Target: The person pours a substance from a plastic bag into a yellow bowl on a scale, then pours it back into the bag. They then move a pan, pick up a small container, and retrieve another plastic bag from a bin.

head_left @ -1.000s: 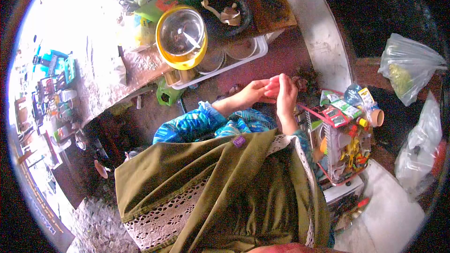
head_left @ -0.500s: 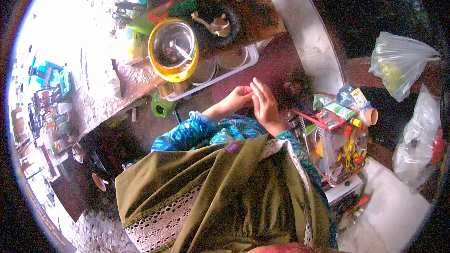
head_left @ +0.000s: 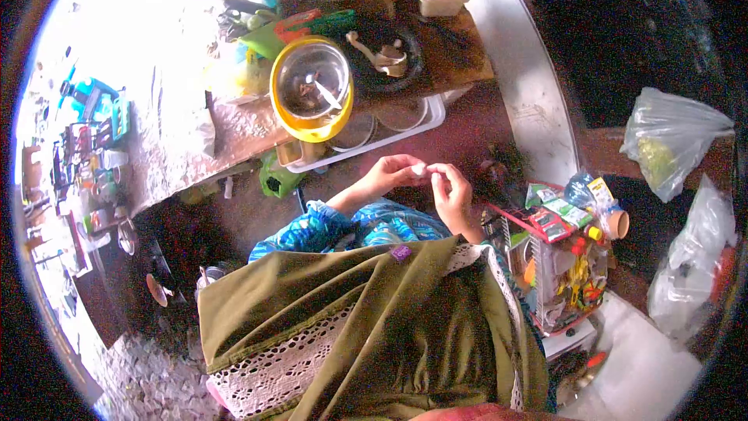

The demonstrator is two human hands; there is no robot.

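My left hand (head_left: pixel 392 175) is closed in a pinch on a small whitish piece (head_left: pixel 419 169), too small to tell its kind. My right hand (head_left: pixel 453 196) has its fingertips pinched together right beside the piece, and what they grip, if anything, is hidden. Both hands are held up in front of my body, fingertips nearly meeting. Beyond them on the wooden table (head_left: pixel 234 157) stands a yellow-rimmed basin (head_left: pixel 312 136) bearing a metal bowl (head_left: pixel 294 70) with brownish bits and a white-handled utensil (head_left: pixel 327 95). A dark round mortar (head_left: pixel 405 82) next to it carries a pale pestle (head_left: pixel 382 58).
A cream tub (head_left: pixel 441 5) sits at the table's far right end. Below the tabletop is a white tray (head_left: pixel 405 126) with round containers. To my right stands a red-edged rack (head_left: pixel 534 226) of packets and bottles. Plastic bags (head_left: pixel 676 136) hang farther right.
My hands have drawn slightly apart and a small whitish piece now shows between the fingertips. The view has shifted, so the surroundings sit lower and farther right.
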